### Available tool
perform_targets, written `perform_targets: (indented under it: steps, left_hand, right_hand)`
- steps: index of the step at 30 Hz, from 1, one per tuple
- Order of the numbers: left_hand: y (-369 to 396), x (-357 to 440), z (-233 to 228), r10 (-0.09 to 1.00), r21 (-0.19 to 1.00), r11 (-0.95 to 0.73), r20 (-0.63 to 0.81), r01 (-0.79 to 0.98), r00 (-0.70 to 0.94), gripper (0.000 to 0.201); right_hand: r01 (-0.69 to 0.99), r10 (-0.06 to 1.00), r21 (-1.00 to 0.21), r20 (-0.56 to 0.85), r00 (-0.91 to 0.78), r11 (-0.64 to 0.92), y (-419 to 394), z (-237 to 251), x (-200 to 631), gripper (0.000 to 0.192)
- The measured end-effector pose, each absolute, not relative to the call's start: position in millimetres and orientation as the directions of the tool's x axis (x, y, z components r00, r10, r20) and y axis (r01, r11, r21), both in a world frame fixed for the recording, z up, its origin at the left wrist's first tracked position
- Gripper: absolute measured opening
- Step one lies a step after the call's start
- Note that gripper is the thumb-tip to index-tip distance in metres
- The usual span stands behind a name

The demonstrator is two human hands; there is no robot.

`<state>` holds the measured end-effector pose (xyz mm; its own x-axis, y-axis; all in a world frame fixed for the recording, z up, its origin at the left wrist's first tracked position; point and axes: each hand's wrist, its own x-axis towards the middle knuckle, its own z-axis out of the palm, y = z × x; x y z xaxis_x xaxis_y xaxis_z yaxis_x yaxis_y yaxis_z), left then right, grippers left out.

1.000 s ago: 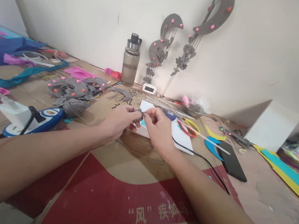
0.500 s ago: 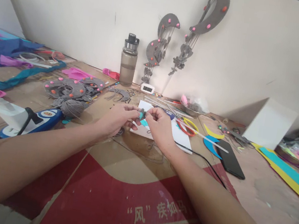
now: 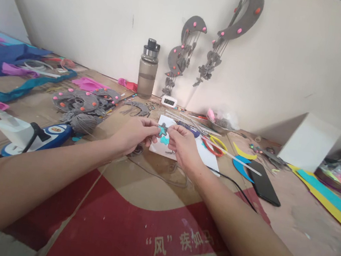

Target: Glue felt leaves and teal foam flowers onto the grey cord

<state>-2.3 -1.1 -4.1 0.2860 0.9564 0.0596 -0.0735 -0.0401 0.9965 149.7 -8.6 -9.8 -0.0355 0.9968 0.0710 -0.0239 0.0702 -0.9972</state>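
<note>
Between my two hands is a small teal star [image 3: 163, 130] with grey yarn along its edges. My left hand [image 3: 139, 134] pinches its left side between thumb and fingers. On the other side, my right hand [image 3: 182, 143] grips the star's right side with thumb and forefinger. Just below it, another teal piece [image 3: 165, 140] lies on a white sheet [image 3: 158, 148]. A grey yarn strand [image 3: 153, 177] trails over the cardboard under my hands, near a small coil of yarn [image 3: 136, 151].
Scissors [image 3: 215, 147] with red and yellow handles and a black phone [image 3: 264, 185] lie to the right. A water bottle [image 3: 147, 71] stands by the wall. At left are a grey yarn ball [image 3: 81, 123] and a blue power strip [image 3: 60, 133]. Grey moon hangings [image 3: 193, 26] are on the wall.
The star has turned to show more of its flat face and grey outline, and my fingers have shifted to its sides. The view has moved slightly.
</note>
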Motion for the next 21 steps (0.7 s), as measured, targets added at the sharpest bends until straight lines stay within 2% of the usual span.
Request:
perform_targets:
  steps: [7,17,21]
  left_hand:
    - [-5.2,-0.1,-1.1,0.973,0.991,0.016,0.014,-0.13,0.228,0.012]
    - [-4.0,2.1,-6.0,0.978,0.978,0.042,0.001,-0.204,0.207,0.017]
    - [-4.8,2.7,-7.3,0.975,0.979,0.021,0.024,-0.201,0.219,0.016]
  right_hand:
    - [-0.232,0.989,-0.972,0.067,-0.135,0.034,-9.8,-6.6,147.3,0.022]
    - [-0.26,0.987,-0.962,0.121,-0.11,0.089,-7.0,-9.4,149.9,0.018]
    - [-0.209,0.989,-0.972,0.129,-0.074,0.111,-8.6,-9.2,148.8,0.017]
